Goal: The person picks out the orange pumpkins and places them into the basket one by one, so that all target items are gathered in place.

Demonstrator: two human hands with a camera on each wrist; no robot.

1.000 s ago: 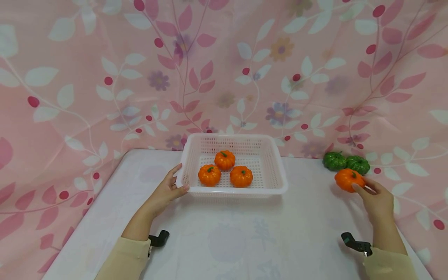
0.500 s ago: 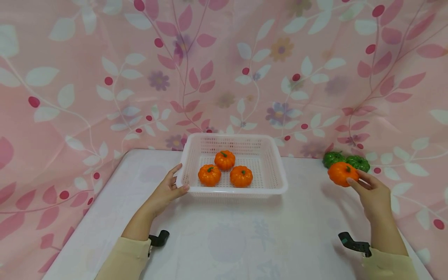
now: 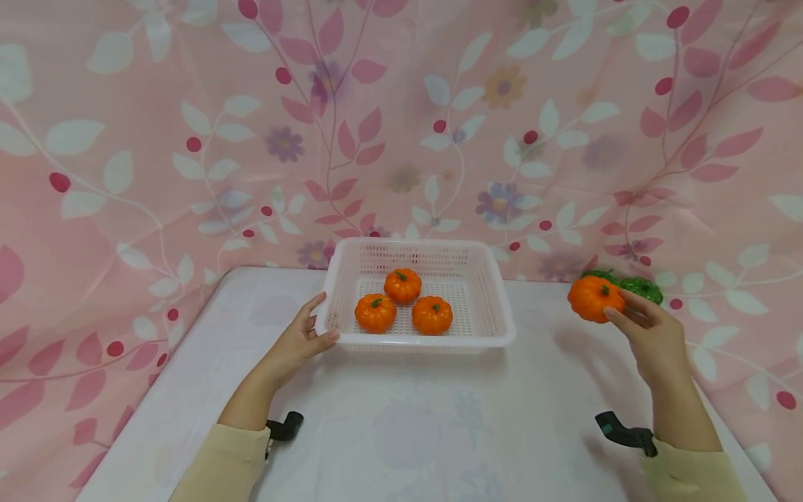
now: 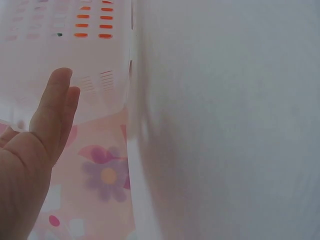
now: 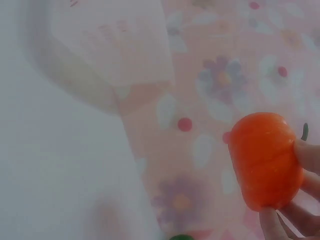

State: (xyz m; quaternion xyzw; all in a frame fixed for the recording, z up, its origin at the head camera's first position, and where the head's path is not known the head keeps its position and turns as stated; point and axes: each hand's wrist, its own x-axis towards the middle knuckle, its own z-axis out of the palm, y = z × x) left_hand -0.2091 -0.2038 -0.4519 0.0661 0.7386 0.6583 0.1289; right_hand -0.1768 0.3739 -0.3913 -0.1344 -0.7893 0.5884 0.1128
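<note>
My right hand [image 3: 659, 335] holds an orange toy pumpkin [image 3: 594, 298] with a green stem, raised off the table. In the right wrist view, the thumb and fingers grip the pumpkin [image 5: 265, 160] at its side and underside. A white plastic basket [image 3: 414, 341] with slotted walls stands at the table's back middle. Three orange toy pumpkins [image 3: 433, 315] rest inside it. My left hand [image 3: 295, 348] is at the basket's front left corner, thumb at the rim. Straight fingers [image 4: 54, 95] lie against the basket's outer wall [image 4: 30, 60] in the left wrist view.
Two green toy pumpkins [image 3: 641, 288] sit at the table's back right edge, one mostly hidden behind the held pumpkin. A pink floral cloth [image 3: 401, 139] hangs directly behind the white-covered table [image 3: 401, 432].
My right hand has lifted the orange pumpkin and carried it leftward and up, so that it now covers much of one green pumpkin. The left hand and basket have stayed in place.
</note>
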